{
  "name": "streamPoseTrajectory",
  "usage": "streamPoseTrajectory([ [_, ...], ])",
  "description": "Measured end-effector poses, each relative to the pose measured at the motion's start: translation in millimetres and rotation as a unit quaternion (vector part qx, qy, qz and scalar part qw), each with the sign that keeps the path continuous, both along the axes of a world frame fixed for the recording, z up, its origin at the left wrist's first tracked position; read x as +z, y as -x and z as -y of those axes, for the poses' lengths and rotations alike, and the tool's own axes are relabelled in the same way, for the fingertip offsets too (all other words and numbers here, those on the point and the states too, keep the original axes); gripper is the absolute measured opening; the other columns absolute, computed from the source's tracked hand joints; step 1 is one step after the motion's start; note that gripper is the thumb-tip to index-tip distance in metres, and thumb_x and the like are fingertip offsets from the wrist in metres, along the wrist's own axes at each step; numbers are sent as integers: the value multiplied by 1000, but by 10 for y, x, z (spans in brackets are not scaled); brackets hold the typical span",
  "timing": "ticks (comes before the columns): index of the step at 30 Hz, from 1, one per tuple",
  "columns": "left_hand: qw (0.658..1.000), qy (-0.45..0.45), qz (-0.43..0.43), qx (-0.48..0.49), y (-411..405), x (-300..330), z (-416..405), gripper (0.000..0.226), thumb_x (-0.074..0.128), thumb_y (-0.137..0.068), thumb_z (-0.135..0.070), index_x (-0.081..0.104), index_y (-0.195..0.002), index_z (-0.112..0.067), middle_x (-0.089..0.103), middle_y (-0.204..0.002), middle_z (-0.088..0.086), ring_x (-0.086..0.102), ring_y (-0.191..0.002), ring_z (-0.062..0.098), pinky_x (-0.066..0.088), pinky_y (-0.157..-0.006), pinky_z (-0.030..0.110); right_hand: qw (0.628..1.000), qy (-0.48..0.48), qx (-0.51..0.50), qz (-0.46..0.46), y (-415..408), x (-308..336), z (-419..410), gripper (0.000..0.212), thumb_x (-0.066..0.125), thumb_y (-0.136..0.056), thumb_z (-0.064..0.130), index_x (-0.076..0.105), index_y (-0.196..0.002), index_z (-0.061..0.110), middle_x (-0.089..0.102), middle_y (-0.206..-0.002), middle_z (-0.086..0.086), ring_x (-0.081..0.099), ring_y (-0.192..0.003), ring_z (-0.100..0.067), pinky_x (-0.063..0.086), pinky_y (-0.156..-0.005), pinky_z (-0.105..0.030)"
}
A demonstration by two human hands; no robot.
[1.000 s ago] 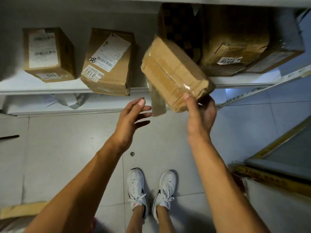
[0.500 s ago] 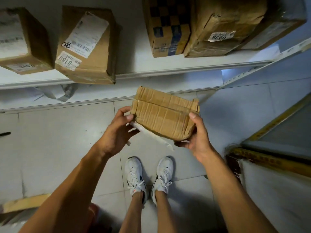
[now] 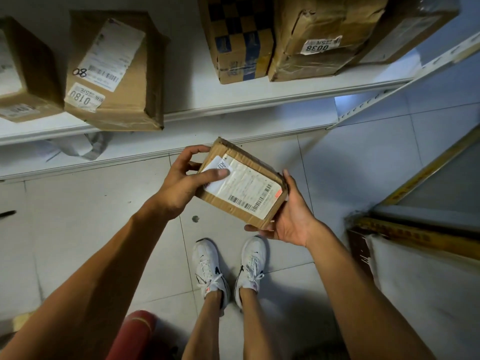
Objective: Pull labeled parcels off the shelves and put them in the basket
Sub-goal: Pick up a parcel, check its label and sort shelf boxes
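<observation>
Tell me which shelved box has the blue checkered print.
The checkered box, standing just left of the 0038 box. The other shelved boxes, including the 0180 box, are plain brown.

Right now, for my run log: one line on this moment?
parcel held, label up | left hand grips its left edge | right hand supports its right end | basket not seen

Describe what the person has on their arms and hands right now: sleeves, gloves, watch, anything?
Nothing visible. The left hand and right hand are bare, without gloves or rings, and both forearms are uncovered to the frame edge: no sleeves, watch or wristband in view.
</observation>
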State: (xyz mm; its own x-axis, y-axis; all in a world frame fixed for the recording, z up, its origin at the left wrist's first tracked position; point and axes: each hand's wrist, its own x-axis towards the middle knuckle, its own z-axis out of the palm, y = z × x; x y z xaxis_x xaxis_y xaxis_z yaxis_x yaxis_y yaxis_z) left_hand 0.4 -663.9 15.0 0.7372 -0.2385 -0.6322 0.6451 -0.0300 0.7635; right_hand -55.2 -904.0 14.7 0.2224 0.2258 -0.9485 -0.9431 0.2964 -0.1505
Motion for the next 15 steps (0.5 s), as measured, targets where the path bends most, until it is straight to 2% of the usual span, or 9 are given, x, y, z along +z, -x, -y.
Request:
streamPoseTrajectory([
  [1, 1000, 12, -13, -1, 7, 1, 17, 72, 85, -68, -36, 51, -130, -22, 70, -114, 20, 73, -97, 37, 63, -71, 42, 1000, 6, -13, 23, 11, -37, 20, 99, 39, -63, 95, 70, -125, 23, 68, -127, -18, 65, -112, -43, 61, -77, -49],
  [2, 999, 25, -29, 3, 24, 4, 41, 67, 81, -73, -31, 48, -130, -18, 73, -109, 18, 73, -96, 38, 63, -68, 39, 998, 6, -32, 51, 15, -42, 31, 96, 43, -61, 93, 70, -125, 27, 66, -131, -16, 63, -118, -41, 55, -90, -59],
  [4, 997, 45, -65, 22, 103, 5, 106, 62, 74, -77, -27, 44, -131, -18, 76, -105, 13, 73, -97, 37, 62, -67, 37, 987, -18, -112, 110, 48, -53, 58, 88, 45, -67, 86, 69, -125, 25, 66, -131, -15, 64, -118, -37, 47, -103, -61],
  [6, 991, 70, -103, 46, 234, -11, 174, 66, 72, -79, -28, 40, -136, -23, 74, -111, 12, 71, -101, 36, 62, -67, 39, 959, -32, -221, 172, 113, -75, 111, 81, 58, -74, 76, 61, -132, 18, 64, -133, -18, 63, -121, -36, 47, -104, -56],
  [8, 983, 107, -139, 60, 380, -40, 265, 72, 73, -81, -28, 36, -142, -30, 68, -126, 14, 68, -110, 38, 61, -73, 46, 936, -26, -261, 233, 215, -126, 187, 81, 74, -73, 68, 58, -132, 15, 61, -136, -19, 56, -128, -37, 44, -105, -53],
  [10, 978, 126, -157, 56, 487, -61, 382, 79, 77, -77, -29, 35, -143, -33, 62, -135, 15, 64, -118, 41, 56, -86, 58, 923, -3, -271, 273, 326, -124, 229, 74, 77, -73, 66, 64, -125, 14, 62, -132, -17, 56, -125, -35, 45, -102, -49],
  [12, 980, 119, -159, 31, 557, -54, 522, 84, 80, -73, -28, 35, -143, -33, 61, -137, 16, 64, -118, 42, 52, -92, 65, 909, -8, -297, 291, 458, -140, 273, 75, 74, -78, 65, 61, -130, 12, 61, -134, -17, 53, -128, -36, 45, -103, -48],
  [15, 980, 101, -167, -49, 642, 13, 804, 80, 80, -77, -21, 33, -141, -36, 62, -134, 15, 66, -115, 40, 53, -92, 64, 888, -4, -370, 272, 704, -134, 345, 98, 80, -79, 51, 31, -153, 10, 47, -150, -22, 43, -140, -42, 38, -111, -56],
])
